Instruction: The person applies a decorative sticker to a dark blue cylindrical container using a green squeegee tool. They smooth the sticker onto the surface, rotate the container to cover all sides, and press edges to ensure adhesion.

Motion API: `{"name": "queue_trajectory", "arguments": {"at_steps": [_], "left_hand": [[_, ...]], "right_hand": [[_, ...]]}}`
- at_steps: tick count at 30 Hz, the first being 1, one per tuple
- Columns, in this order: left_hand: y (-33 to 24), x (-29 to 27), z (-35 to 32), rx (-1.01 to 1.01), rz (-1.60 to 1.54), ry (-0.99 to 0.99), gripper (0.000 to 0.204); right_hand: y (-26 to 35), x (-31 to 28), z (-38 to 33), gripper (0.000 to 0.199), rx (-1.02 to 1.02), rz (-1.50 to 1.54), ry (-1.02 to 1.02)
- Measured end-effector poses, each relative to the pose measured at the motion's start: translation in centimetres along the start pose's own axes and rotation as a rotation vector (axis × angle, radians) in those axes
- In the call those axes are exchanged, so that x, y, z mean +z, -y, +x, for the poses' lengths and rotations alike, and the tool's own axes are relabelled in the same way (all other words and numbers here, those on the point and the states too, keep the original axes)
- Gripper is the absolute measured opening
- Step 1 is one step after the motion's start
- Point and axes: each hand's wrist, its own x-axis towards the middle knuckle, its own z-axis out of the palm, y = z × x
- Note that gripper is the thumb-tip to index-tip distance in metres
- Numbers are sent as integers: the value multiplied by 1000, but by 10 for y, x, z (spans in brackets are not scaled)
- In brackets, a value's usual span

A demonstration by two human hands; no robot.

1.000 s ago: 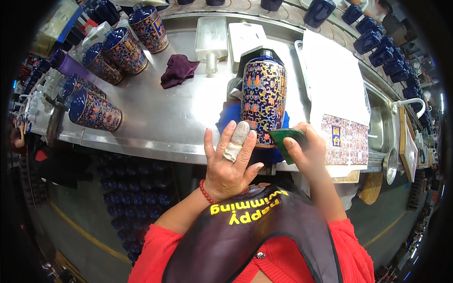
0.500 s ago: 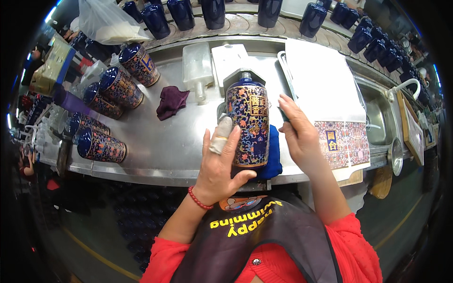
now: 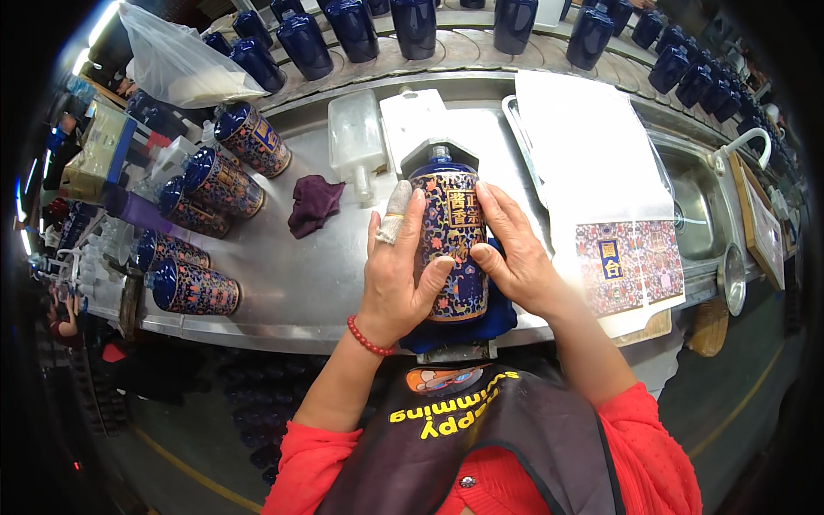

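A dark blue bottle [image 3: 451, 257] wrapped in a colourful floral label with gold trim lies tilted in front of me, its neck pointing away. My left hand [image 3: 396, 266] presses along its left side, thumb across the lower front; a whitish cover wraps one finger. On the other side my right hand [image 3: 519, 262] lies against the label, with fingers along the edge and thumb on the front. The bottle is held between both hands. Beneath its lower end is a blue cloth [image 3: 502, 324]. A grey angular holder [image 3: 463, 157] shows behind its neck.
Several labelled bottles [image 3: 225, 182] lie at the left. A purple cloth [image 3: 315, 206] and a clear empty bottle [image 3: 354, 137] rest on the metal table. Printed label sheets [image 3: 631, 266] lie at the right, beside a sink [image 3: 697, 202]. Plain blue bottles [image 3: 416, 30] line a conveyor behind.
My right hand has moved left from beside the bottle onto its right side. The left hand stays on the bottle, its thumb now higher on the front. The view has shifted slightly.
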Motion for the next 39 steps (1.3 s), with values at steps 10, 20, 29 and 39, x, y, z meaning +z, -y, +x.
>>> {"name": "queue_trajectory", "arguments": {"at_steps": [10, 20, 29, 39], "left_hand": [[5, -11, 26, 68, 125, 1, 71], [-13, -25, 6, 76, 29, 130, 105], [-5, -1, -42, 82, 179, 132, 118], [18, 5, -37, -48, -291, 109, 77]], "right_hand": [[-6, -3, 8, 72, 59, 94, 35], [-19, -9, -1, 81, 84, 170, -12], [5, -17, -36, 64, -59, -48, -27], [31, -1, -78, 81, -119, -219, 78]]}}
